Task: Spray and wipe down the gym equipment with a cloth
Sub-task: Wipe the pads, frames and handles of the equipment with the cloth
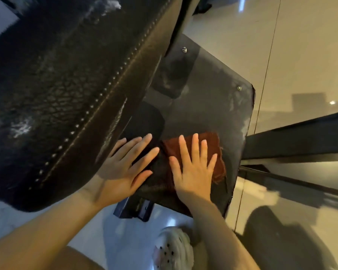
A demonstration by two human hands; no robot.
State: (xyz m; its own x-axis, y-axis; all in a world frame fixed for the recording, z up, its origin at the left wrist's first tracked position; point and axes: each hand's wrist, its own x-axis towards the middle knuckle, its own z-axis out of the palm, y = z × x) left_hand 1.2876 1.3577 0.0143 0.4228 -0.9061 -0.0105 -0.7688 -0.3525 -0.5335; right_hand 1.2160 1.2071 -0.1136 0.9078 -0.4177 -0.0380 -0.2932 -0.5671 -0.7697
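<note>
I saw the right hand [193, 172] flat, fingers spread, pressing the cloth [211, 147] onto the plate [209, 106]; the left hand [123, 170] lay flat, fingers spread, beside the pad [57, 90].

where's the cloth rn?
In the head view, the rust-brown cloth lies flat on the dark footplate, lower centre-right, pressed under the right hand, with the left hand just beside it.
</note>
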